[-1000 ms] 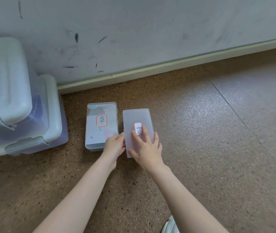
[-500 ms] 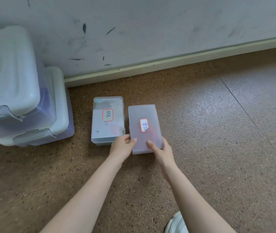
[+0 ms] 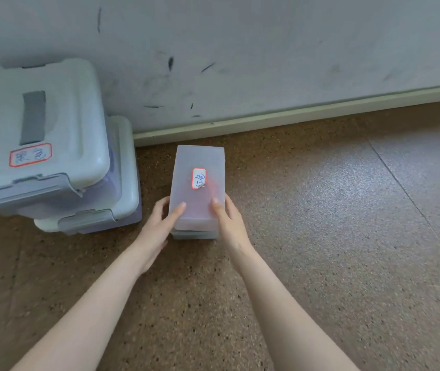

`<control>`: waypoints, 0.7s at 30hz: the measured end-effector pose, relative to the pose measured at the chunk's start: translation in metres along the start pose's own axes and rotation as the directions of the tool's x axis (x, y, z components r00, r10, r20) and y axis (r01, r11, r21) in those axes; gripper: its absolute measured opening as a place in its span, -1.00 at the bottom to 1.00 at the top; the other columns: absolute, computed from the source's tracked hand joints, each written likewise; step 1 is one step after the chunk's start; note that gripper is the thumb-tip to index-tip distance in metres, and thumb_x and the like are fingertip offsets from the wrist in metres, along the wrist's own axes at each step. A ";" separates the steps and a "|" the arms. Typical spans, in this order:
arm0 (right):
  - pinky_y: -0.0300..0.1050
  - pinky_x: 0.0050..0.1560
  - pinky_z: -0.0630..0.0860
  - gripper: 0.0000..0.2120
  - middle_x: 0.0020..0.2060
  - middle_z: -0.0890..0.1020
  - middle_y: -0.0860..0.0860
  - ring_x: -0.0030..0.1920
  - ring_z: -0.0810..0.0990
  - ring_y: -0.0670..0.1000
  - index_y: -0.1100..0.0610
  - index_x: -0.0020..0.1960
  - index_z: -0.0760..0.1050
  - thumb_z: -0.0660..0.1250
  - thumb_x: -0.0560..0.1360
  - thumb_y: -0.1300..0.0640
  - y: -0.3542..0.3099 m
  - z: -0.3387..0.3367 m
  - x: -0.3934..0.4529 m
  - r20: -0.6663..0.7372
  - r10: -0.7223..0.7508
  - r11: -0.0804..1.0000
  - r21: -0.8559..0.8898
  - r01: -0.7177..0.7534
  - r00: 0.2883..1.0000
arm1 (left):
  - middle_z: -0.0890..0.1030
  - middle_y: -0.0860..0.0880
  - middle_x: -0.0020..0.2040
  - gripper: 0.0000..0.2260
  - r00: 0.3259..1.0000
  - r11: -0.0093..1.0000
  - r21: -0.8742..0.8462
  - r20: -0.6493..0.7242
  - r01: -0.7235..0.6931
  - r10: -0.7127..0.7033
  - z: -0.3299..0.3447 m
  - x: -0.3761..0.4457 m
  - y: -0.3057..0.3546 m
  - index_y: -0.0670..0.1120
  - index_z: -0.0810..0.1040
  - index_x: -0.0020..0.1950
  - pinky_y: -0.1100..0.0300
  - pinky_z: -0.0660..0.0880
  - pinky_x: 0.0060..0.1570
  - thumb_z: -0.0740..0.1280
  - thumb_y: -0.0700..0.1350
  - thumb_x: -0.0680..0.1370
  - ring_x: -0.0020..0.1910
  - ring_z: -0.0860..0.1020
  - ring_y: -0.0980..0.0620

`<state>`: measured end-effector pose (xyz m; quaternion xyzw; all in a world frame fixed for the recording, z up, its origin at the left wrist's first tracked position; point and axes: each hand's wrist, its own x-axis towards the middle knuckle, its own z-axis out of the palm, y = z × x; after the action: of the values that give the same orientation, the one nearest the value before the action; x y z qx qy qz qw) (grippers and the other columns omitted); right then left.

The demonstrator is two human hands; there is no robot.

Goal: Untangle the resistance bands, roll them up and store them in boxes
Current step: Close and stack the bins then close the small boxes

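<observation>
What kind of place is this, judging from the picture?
Probably an indoor storage corner or gym room, at floor level. A speckled brown floor meets a scuffed pale wall with a baseboard, and labelled plastic bins are stacked beside small storage boxes.

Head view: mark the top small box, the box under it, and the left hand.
top small box point(image 3: 198, 159): head view, bare lid above the label.
lower small box point(image 3: 194, 235): head view, near end showing beneath.
left hand point(image 3: 160, 223): head view, back of hand.
</observation>
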<state>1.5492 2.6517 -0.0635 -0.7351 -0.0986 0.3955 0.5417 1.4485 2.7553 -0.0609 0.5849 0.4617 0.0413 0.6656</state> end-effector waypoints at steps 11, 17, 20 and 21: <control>-0.52 -0.30 0.40 -0.56 -0.04 0.57 -0.34 -0.14 0.54 -0.42 -0.22 0.23 0.35 0.19 0.36 -0.23 -0.064 -0.018 -0.043 0.086 -0.188 0.978 0.110 0.178 0.978 | 0.48 0.03 0.23 -0.53 0.988 0.975 -0.172 0.041 -0.142 0.151 0.010 -0.042 0.063 0.13 0.20 0.41 0.13 0.54 -0.06 0.23 0.16 0.53 0.09 0.52 0.14; 0.01 0.31 0.32 -0.29 0.23 0.51 -0.06 0.26 0.43 -0.05 -0.15 0.39 0.28 0.15 0.28 -0.37 -0.185 -0.002 -0.101 0.031 -0.373 0.928 0.018 0.373 0.927 | 0.52 0.06 0.24 -0.62 0.938 0.920 -0.181 -0.054 -0.346 0.342 -0.028 -0.114 0.166 0.15 0.34 0.33 0.09 0.46 -0.03 0.20 0.20 0.54 0.13 0.51 0.10; 0.19 0.40 0.17 -0.24 0.38 0.37 0.05 0.39 0.27 0.12 -0.09 0.46 0.17 0.18 0.35 -0.38 -0.233 0.034 -0.116 0.071 -0.378 0.925 0.001 0.379 0.923 | 0.49 0.01 0.26 -0.59 0.921 0.912 -0.149 -0.146 -0.381 0.361 -0.070 -0.135 0.203 0.14 0.35 0.32 0.06 0.47 0.02 0.18 0.24 0.52 0.21 0.47 -0.02; 0.21 0.41 0.16 -0.28 0.40 0.35 0.05 0.41 0.26 0.14 -0.09 0.47 0.15 0.20 0.41 -0.36 -0.243 0.049 -0.115 0.103 -0.382 0.924 0.007 0.383 0.918 | 0.51 -0.01 0.23 -0.58 0.921 0.916 -0.146 -0.181 -0.373 0.346 -0.087 -0.138 0.210 0.12 0.37 0.32 0.08 0.47 -0.03 0.18 0.25 0.51 0.18 0.49 -0.04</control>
<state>1.5076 2.7168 0.1989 -0.6840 -0.2707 0.3187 0.5977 1.4138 2.8032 0.1983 0.5932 0.3899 0.2485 0.6590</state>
